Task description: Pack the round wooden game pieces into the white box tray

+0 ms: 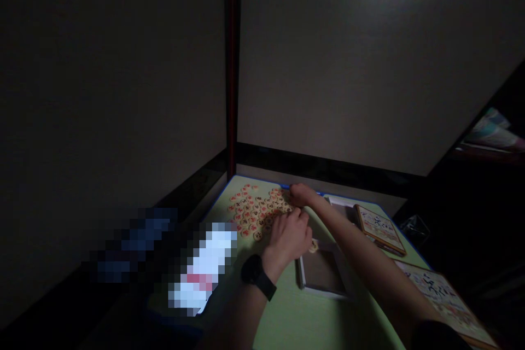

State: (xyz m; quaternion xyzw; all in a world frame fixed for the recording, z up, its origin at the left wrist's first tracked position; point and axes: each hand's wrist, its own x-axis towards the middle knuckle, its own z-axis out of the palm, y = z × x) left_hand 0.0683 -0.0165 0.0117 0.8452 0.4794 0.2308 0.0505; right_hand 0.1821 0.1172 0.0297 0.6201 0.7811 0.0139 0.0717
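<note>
Several round pale game pieces (pixel 254 208) with red and dark marks lie spread on a green mat (pixel 299 317) in a dim room. My left hand (pixel 289 232), with a black watch on its wrist, rests palm down at the near edge of the pieces with its fingers curled among them. My right hand (pixel 302 194) reaches across to the far right edge of the pieces, fingers bent down onto them. What either hand holds, if anything, is hidden. One loose piece (pixel 314 246) lies beside an open shallow box (pixel 324 273).
A box lid (pixel 379 228) with printed characters lies at the right, and a folded printed board (pixel 445 295) lies at the near right. A blurred-out object (pixel 205 268) sits at the left of the mat. Walls and a dark post (pixel 232 65) stand behind.
</note>
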